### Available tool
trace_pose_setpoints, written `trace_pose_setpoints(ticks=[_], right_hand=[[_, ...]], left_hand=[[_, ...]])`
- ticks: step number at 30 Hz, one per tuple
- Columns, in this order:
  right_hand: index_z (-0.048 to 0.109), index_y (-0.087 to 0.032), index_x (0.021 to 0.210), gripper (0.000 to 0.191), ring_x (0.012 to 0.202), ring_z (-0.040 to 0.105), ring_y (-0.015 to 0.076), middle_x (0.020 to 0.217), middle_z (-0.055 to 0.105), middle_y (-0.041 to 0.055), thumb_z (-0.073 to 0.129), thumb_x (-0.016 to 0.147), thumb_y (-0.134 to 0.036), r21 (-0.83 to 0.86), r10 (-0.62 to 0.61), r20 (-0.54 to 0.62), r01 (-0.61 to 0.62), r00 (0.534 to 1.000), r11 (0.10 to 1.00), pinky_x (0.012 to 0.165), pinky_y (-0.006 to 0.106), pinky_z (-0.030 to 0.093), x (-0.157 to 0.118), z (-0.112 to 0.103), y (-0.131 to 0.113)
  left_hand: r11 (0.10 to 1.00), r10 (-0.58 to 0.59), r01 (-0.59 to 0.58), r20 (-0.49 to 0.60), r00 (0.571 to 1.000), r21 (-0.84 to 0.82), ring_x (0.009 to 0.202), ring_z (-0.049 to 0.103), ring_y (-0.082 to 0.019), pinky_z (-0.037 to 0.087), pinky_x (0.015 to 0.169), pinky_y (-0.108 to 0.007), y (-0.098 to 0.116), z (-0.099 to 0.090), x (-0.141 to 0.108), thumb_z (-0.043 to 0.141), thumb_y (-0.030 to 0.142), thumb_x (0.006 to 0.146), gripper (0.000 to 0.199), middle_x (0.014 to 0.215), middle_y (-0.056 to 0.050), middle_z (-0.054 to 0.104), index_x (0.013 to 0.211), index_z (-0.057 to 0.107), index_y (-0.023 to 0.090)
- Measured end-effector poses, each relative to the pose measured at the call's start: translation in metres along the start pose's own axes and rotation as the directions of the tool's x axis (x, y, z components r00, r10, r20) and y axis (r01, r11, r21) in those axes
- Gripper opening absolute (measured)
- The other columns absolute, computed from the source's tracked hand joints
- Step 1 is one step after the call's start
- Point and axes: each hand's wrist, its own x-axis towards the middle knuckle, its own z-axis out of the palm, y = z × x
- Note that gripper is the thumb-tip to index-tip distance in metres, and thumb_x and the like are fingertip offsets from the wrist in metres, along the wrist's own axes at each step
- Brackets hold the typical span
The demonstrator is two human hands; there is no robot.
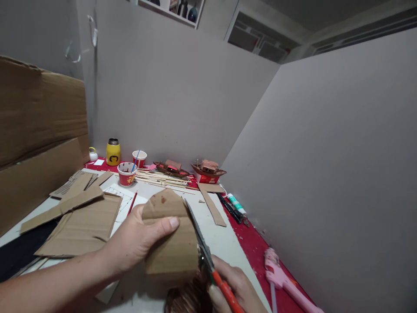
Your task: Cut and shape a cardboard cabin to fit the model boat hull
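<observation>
My left hand (pixel 143 237) grips a piece of brown cardboard (pixel 174 252), thumb on top and the other fingers hidden beneath. The cardboard's far end is rounded, with small reddish-brown stains. In my right hand (pixel 231 282) is a pair of scissors (pixel 200 237) with orange handles, its blades along the right edge of the cardboard. Whether the blades are apart is hard to see. A brown, glossy shape (pixel 189 298) shows below the cardboard; its kind is unclear.
Cardboard offcuts (pixel 81 226) lie at left by a large cardboard box (pixel 42 130). Behind are thin wooden sticks (pixel 163 178), paper cups (pixel 126 174), a yellow flask (pixel 113 153) and two model boats (pixel 208 168). A pink glue gun (pixel 286 278) rests at right, near a glue tube (pixel 236 203).
</observation>
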Motion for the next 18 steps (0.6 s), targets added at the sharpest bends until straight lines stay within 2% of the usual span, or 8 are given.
trace_pose_setpoints(ticks=[6,12,15,18], right_hand=[[0.068,-0.019,0.102,0.053,0.058,0.051,0.0161,0.062,0.054,0.0002,0.048,0.087,-0.066,0.09,0.046,-0.084,-0.038,0.995,0.995,0.056,0.024,0.048,-0.005,0.005,0.001],[0.07,-0.019,0.098,0.052,0.065,0.056,0.0198,0.065,0.059,0.0029,0.05,0.086,-0.065,0.098,0.015,-0.169,0.001,0.986,0.995,0.068,0.029,0.052,-0.007,0.009,0.004],[0.07,-0.02,0.1,0.049,0.063,0.055,0.0199,0.067,0.059,0.003,0.054,0.085,-0.064,0.06,0.044,-0.221,-0.032,0.974,0.998,0.065,0.028,0.052,-0.009,0.009,0.009],[0.069,-0.021,0.093,0.043,0.059,0.051,0.0179,0.065,0.055,0.0009,0.056,0.085,-0.062,0.027,0.056,-0.217,-0.051,0.974,0.998,0.06,0.027,0.049,-0.011,0.007,0.012]], left_hand=[[1.0,-0.014,0.014,-0.016,1.0,0.028,0.077,0.064,-0.018,0.052,0.076,-0.031,-0.003,0.003,-0.001,0.076,0.039,0.076,0.029,0.087,-0.004,0.073,0.095,0.07,0.017],[0.999,-0.026,0.025,0.031,0.999,0.029,0.082,0.065,-0.02,0.053,0.078,-0.032,0.001,0.0,0.0,0.076,0.04,0.076,0.033,0.092,-0.006,0.074,0.099,0.07,0.018],[0.999,-0.035,0.033,0.046,0.998,0.03,0.09,0.066,-0.021,0.052,0.084,-0.034,0.003,-0.002,0.001,0.077,0.039,0.077,0.036,0.099,-0.006,0.074,0.106,0.07,0.02],[0.999,-0.046,0.045,0.06,0.997,0.02,0.09,0.066,-0.02,0.053,0.083,-0.034,0.004,-0.004,0.002,0.077,0.038,0.077,0.038,0.099,-0.005,0.074,0.109,0.07,0.021]])
